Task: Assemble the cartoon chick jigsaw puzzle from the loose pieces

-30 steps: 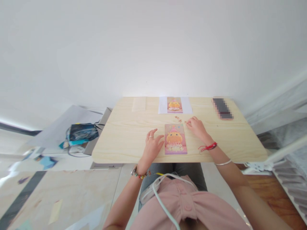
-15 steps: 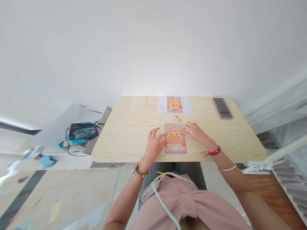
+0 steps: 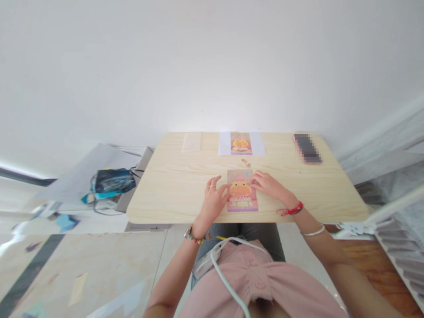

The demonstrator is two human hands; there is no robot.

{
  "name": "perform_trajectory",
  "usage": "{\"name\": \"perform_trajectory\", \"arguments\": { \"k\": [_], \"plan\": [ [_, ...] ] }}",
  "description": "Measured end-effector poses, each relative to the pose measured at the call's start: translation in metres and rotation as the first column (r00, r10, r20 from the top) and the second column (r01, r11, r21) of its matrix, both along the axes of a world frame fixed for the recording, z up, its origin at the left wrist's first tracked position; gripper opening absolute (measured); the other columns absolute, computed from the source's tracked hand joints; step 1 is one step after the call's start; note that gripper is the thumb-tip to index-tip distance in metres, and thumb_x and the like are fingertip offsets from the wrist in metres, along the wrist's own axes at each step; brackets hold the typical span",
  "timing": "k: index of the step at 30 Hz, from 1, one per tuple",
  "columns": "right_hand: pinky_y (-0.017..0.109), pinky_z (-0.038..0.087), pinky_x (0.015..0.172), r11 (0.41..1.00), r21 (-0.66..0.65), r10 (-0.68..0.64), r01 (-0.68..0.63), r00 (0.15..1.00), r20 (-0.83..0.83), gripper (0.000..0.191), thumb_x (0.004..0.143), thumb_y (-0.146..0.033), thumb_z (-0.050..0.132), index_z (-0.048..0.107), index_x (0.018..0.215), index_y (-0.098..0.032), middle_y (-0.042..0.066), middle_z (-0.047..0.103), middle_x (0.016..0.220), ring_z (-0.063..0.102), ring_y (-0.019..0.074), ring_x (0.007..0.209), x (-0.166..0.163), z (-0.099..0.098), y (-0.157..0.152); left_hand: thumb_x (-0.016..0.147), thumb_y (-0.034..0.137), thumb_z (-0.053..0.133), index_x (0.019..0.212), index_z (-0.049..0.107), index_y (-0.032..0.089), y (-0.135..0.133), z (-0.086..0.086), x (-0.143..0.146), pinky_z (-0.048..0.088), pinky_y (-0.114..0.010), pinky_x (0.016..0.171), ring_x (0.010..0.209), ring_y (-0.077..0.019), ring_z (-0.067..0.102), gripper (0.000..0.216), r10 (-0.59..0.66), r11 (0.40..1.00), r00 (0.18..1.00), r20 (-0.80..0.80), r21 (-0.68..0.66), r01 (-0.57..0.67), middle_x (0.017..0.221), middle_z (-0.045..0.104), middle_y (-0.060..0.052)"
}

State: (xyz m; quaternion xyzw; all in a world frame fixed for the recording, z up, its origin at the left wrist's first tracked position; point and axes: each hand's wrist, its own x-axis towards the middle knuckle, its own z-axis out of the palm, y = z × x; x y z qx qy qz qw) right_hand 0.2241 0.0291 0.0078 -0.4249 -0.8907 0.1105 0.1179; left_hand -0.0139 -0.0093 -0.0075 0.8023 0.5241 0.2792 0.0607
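Hands flanking a pink picture card on our pale wooden table

We see the card lying flat just in front of us near the table's front edge, its long axis running away from us. Our left hand rests open against its left edge, fingers spread; our right hand reaches the upper right corner, fingertips pinched at the edge, so the right is nearer the far end. Whether it holds anything there we cannot tell. The card looks thin, glossy and rectangular. A few tiny loose pieces lie just beyond it, before a matching printed sheet; a phone sits far right.
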Motion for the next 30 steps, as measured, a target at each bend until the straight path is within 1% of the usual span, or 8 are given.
{"name": "perform_trajectory", "arguments": {
  "k": [8,11,13,17,19,23,27,30],
  "plan": [
    [0.029,0.038,0.068,0.997,0.076,-0.013,0.004,0.994,0.113,0.013,0.083,-0.023,0.05,0.057,0.079,-0.014,0.006,0.054,0.081,0.051,0.0173,0.076,-0.019,-0.002,-0.013,0.074,0.014,0.057,0.093,0.063,0.02,0.0,0.003,0.011,0.039,-0.047,0.093,0.112,-0.0266,0.036,0.021,-0.026,1.0,1.0,-0.003,-0.011,0.026,0.117,0.04,-0.01],
    [0.029,0.039,0.069,0.997,0.077,-0.025,0.021,0.998,0.057,0.01,0.082,-0.02,0.051,0.057,0.088,-0.014,0.006,0.053,0.087,0.051,0.0174,0.081,-0.018,-0.002,-0.011,0.073,0.014,0.057,0.094,0.063,0.02,0.003,0.006,0.018,0.038,-0.046,0.094,0.113,-0.0267,0.034,0.022,-0.058,0.998,0.998,-0.012,-0.022,0.058,0.119,0.039,-0.01],
    [0.029,0.04,0.071,0.996,0.073,-0.047,0.044,0.999,0.028,0.014,0.082,-0.017,0.05,0.057,0.094,-0.015,0.007,0.053,0.091,0.051,0.0168,0.081,-0.014,-0.002,-0.008,0.074,0.015,0.056,0.093,0.064,0.021,0.005,0.008,0.023,0.037,-0.045,0.094,0.114,-0.0269,0.033,0.02,-0.075,0.997,0.997,-0.013,-0.032,0.075,0.122,0.039,-0.009],
    [0.028,0.042,0.069,0.999,0.027,-0.038,0.037,0.999,0.038,0.014,0.083,-0.014,0.046,0.06,0.083,-0.015,0.006,0.052,0.087,0.051,0.0154,0.075,-0.009,-0.002,-0.006,0.076,0.017,0.056,0.092,0.065,0.025,0.005,0.011,0.035,0.035,-0.047,0.095,0.117,-0.027,0.032,0.021,-0.133,0.988,0.99,-0.039,-0.082,0.13,0.125,0.039,-0.008],
    [0.028,0.043,0.069,1.0,-0.007,-0.01,0.01,1.0,0.002,0.017,0.083,-0.011,0.044,0.06,0.08,-0.015,0.006,0.052,0.086,0.051,0.0147,0.076,-0.01,-0.003,-0.01,0.077,0.019,0.055,0.09,0.065,0.026,0.003,0.009,0.04,0.035,-0.048,0.094,0.118,-0.0271,0.032,0.018,-0.143,0.985,0.988,-0.056,-0.107,0.136,0.127,0.039,-0.007],
    [0.027,0.044,0.073,0.995,-0.072,0.055,-0.064,0.992,-0.115,0.018,0.081,-0.008,0.045,0.061,0.083,-0.017,0.005,0.053,0.088,0.052,0.0143,0.081,-0.014,-0.003,-0.017,0.079,0.022,0.053,0.087,0.065,0.024,0.001,0.004,0.044,0.036,-0.048,0.092,0.119,-0.0289,0.03,0.015,-0.102,0.99,0.992,-0.071,-0.105,0.094,0.131,0.037,-0.006],
    [0.03,0.045,0.075,0.999,-0.052,-0.025,0.017,0.988,-0.153,0.019,0.082,-0.011,0.045,0.058,0.094,-0.017,0.005,0.052,0.089,0.052,0.0158,0.084,-0.015,-0.002,-0.015,0.079,0.024,0.054,0.09,0.064,0.024,0.002,0.002,0.043,0.036,-0.048,0.092,0.118,-0.0284,0.031,0.015,-0.07,0.993,0.994,-0.081,-0.098,0.062,0.129,0.038,-0.007],
    [0.031,0.046,0.075,0.999,-0.042,-0.021,0.016,0.993,-0.12,0.019,0.082,-0.013,0.047,0.057,0.098,-0.017,0.006,0.051,0.09,0.052,0.0167,0.084,-0.016,-0.003,-0.011,0.079,0.027,0.054,0.095,0.062,0.024,0.003,0.001,0.045,0.037,-0.047,0.092,0.118,-0.0276,0.032,0.018,-0.023,0.997,0.998,-0.066,-0.08,0.018,0.126,0.041,-0.009]
  ]
}}
